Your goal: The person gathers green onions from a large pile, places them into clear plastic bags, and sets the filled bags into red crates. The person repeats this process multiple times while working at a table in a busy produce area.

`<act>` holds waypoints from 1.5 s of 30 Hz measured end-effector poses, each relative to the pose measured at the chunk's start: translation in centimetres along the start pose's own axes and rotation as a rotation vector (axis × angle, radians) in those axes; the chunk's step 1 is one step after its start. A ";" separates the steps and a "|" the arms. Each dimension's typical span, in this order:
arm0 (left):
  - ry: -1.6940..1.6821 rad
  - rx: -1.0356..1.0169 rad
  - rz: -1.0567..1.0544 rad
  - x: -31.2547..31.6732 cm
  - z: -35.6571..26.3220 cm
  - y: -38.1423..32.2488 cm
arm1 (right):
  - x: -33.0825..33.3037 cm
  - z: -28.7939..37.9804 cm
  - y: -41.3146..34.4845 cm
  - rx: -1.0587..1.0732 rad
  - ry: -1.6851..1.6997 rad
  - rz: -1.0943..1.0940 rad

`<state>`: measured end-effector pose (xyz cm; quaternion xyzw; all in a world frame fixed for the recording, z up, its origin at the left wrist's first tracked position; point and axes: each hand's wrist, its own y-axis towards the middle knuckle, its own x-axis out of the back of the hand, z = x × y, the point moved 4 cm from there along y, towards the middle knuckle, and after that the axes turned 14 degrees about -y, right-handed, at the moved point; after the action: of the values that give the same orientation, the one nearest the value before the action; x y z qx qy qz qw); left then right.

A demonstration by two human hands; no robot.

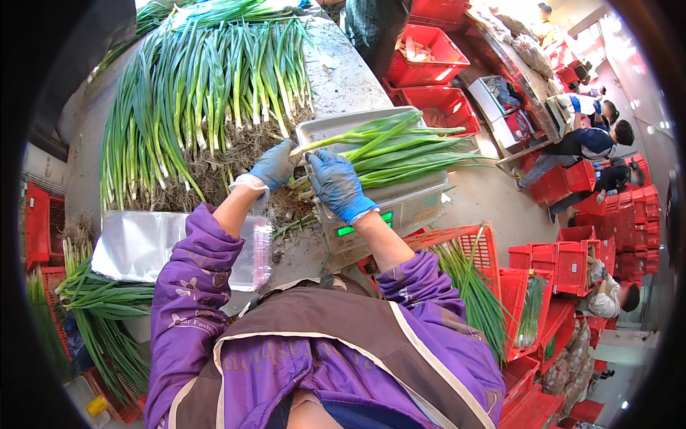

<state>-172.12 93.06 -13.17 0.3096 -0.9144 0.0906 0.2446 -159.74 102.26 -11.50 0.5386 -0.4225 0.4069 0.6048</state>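
Observation:
My left hand [273,163], in a blue disposable glove, has its fingers closed at the root end of a green onion stalk [327,140]. Right beside it, my right hand [335,179], gloved alike, holds the same stalk near its white base. Under the stalk, more green onions [396,163] lie across a metal tray [321,127] on a digital scale [348,233] with a lit green display. To the left of the hands, a wide row of green onions [214,91] with muddy roots lies on the table. Clear plastic bags [139,241] lie at the near left.
Table [343,64] bears scattered soil. Red crates stand at the right, one with green onions [466,279], others [429,53] beyond the scale. More green onions [107,300] hang at the lower left. Several people [589,142] are at the far right.

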 end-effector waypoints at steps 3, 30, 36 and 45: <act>-0.021 0.021 -0.026 -0.6 1.1 -0.3 | 0.1 -0.5 -1.0 0.000 -0.048 -0.162; -0.100 0.126 -0.676 8.7 4.5 -6.1 | 1.5 -1.3 -0.5 0.230 0.242 0.051; 0.238 0.785 -0.676 16.9 14.3 -11.6 | 4.0 1.0 0.8 0.045 0.453 -0.059; -0.979 0.389 -0.819 21.8 16.7 -9.0 | 4.1 11.0 -0.5 0.332 0.697 0.074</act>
<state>-188.17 69.31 -16.48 0.6758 -0.6954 0.0025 -0.2444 -158.74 91.40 -7.04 0.4430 -0.1395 0.6499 0.6016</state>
